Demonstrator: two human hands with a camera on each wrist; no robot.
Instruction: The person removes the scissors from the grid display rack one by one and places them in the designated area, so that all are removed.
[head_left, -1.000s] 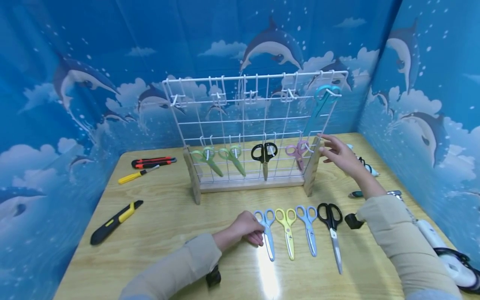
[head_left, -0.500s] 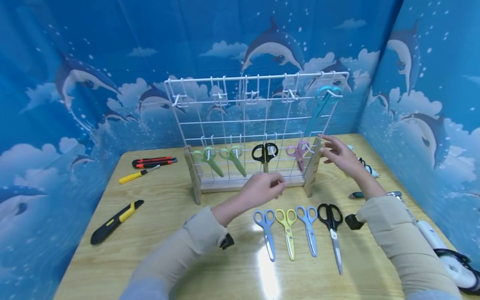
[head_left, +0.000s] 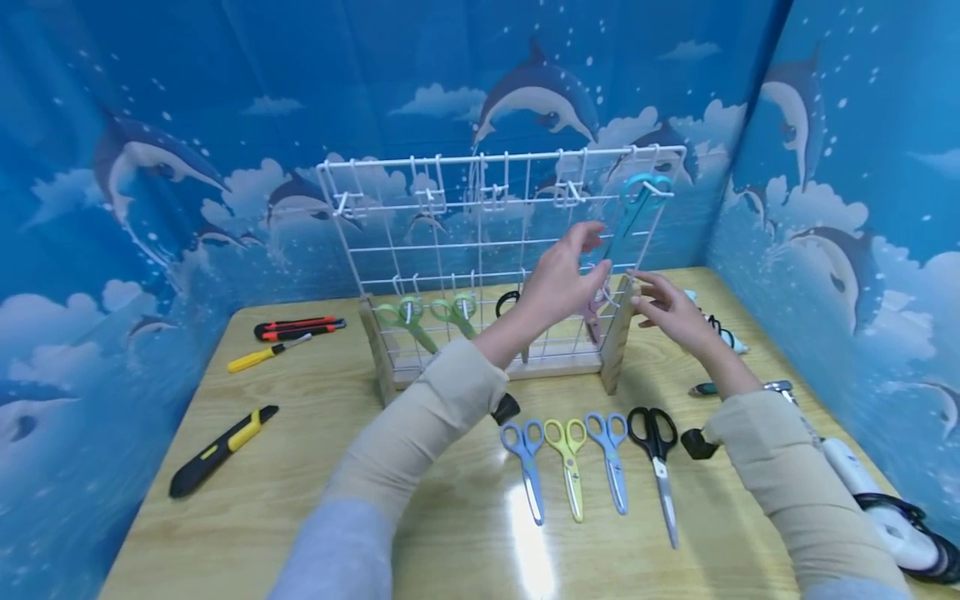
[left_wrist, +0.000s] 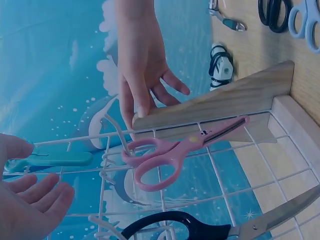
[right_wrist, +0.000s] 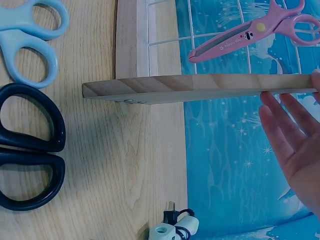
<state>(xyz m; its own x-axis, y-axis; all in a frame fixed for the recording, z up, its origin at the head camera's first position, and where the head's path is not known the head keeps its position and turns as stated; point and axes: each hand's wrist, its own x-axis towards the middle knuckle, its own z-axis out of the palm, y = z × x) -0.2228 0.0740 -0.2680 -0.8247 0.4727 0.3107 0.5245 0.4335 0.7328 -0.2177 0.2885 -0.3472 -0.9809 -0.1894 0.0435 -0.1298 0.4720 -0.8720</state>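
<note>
We see the left hand [head_left: 561, 279] spread, thumb and fingers either side of turquoise scissors [left_wrist: 65, 159] hung by the handles, contact unclear, while the right hand [head_left: 670, 310], fingers loosely parted, touches the wooden post [left_wrist: 225, 97], apparently steadying the rack [head_left: 566, 365].

- Head view: from above and farthest back, facing forward and down over the table [head_left: 322, 467] and rack [head_left: 562, 367].
- Left wrist: close before the rack, turned sideways.
- Right wrist: close beside its wooden end [right_wrist: 195, 87], turned oppositely.
- Both wrist views share the pink scissors [left_wrist: 192, 144] and right hand [left_wrist: 142, 77].
</note>
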